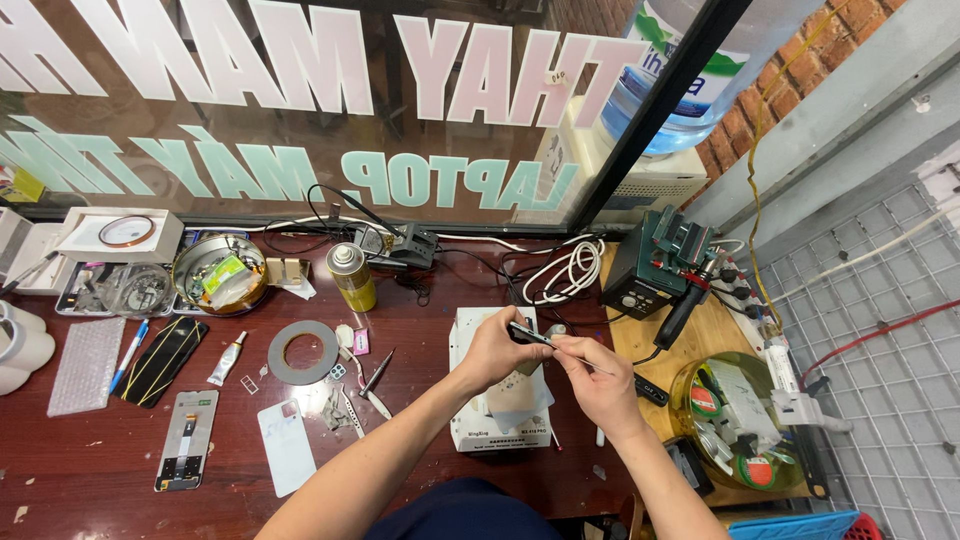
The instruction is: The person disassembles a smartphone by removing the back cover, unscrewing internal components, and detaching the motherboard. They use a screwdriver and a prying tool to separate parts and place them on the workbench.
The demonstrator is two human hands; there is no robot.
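Slim dark metal part (527,333) pinched in the left hand (495,350), over the white boxy heating pad (500,385).

Left fingers close firmly around the part, holding it level so the right hand (597,385), closed on thin silver tweezers (560,347), can probably work its edge from 4 o'clock. At 9 o'clock lies a grey tape ring (301,351); at 10 o'clock stands a yellow spray can (352,277); at 2 o'clock, a dark green soldering station (662,262), within easy reach.
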